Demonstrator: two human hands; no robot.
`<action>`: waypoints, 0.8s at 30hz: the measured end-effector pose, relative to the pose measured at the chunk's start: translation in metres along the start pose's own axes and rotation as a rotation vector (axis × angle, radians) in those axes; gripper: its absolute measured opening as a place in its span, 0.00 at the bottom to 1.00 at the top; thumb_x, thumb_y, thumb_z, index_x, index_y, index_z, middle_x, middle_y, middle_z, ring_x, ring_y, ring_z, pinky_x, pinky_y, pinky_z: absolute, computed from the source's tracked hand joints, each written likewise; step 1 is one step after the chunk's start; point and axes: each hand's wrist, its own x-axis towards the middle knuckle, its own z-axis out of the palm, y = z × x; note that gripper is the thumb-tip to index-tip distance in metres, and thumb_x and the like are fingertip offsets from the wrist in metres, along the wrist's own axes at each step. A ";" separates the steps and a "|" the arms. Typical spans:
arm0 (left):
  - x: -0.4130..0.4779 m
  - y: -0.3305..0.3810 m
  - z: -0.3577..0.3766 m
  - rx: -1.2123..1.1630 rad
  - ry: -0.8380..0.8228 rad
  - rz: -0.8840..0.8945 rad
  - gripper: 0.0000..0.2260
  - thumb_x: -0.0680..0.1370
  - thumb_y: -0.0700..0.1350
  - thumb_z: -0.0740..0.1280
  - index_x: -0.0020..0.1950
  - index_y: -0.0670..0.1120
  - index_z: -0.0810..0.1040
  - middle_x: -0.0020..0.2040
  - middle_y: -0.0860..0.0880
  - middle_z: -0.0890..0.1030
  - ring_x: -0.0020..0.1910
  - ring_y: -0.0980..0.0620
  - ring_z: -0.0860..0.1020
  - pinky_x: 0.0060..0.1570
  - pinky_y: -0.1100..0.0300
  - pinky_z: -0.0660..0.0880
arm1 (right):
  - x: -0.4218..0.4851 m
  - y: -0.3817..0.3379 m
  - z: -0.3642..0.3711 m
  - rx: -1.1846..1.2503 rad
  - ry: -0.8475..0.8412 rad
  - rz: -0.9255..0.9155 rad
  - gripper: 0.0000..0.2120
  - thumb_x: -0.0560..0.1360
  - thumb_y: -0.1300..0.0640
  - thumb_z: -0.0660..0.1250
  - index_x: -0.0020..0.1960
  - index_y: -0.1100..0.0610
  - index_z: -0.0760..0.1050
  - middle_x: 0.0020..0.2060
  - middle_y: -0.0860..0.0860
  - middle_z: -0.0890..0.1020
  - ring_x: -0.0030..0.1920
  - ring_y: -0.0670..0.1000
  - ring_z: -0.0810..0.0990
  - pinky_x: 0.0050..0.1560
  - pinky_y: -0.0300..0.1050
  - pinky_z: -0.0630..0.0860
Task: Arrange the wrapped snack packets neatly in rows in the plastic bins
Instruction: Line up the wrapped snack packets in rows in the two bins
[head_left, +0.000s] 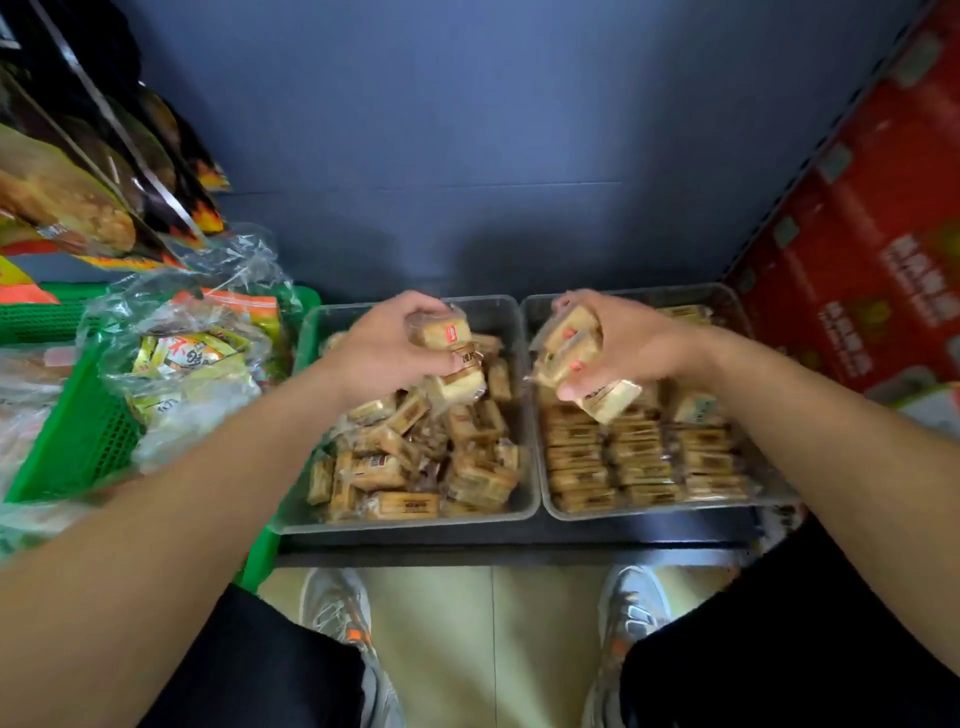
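Observation:
Two clear plastic bins stand side by side on a dark shelf. The left bin (311, 332) holds a loose jumble of tan wrapped snack packets (395, 467). The right bin (550, 499) holds packets lined up in neat rows (639, 457) across its near half. My left hand (384, 348) hovers over the left bin's far part and grips several packets (447, 358). Above the right bin's far left corner my right hand (618, 343) grips another handful of packets (566, 348), one (610, 397) hanging below the fingers.
A green mesh basket (78, 436) with clear bags of yellow snacks (182, 358) stands left of the bins. Large snack bags (78, 197) hang at the upper left. Red cartons (857, 234) form a wall on the right. My shoes (337, 608) stand on the beige floor below the shelf edge.

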 end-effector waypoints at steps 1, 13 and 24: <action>0.005 0.010 0.018 -0.003 -0.046 0.026 0.24 0.71 0.45 0.79 0.64 0.55 0.76 0.53 0.54 0.83 0.44 0.56 0.82 0.44 0.60 0.78 | -0.011 0.017 -0.010 -0.034 0.022 0.057 0.45 0.59 0.50 0.85 0.69 0.46 0.66 0.53 0.43 0.80 0.51 0.42 0.80 0.50 0.39 0.77; 0.027 0.034 0.114 0.411 -0.292 0.218 0.33 0.76 0.55 0.74 0.78 0.52 0.67 0.75 0.52 0.71 0.72 0.50 0.72 0.68 0.56 0.67 | -0.022 0.060 0.005 -0.121 -0.089 0.226 0.38 0.72 0.51 0.78 0.77 0.54 0.66 0.70 0.52 0.75 0.67 0.53 0.75 0.66 0.45 0.73; 0.020 -0.104 -0.056 0.616 0.013 -0.229 0.43 0.73 0.59 0.75 0.82 0.51 0.57 0.80 0.42 0.60 0.79 0.39 0.58 0.75 0.45 0.59 | 0.120 -0.057 0.084 -0.358 0.070 -0.186 0.33 0.74 0.48 0.73 0.75 0.52 0.67 0.69 0.55 0.70 0.70 0.57 0.71 0.70 0.52 0.69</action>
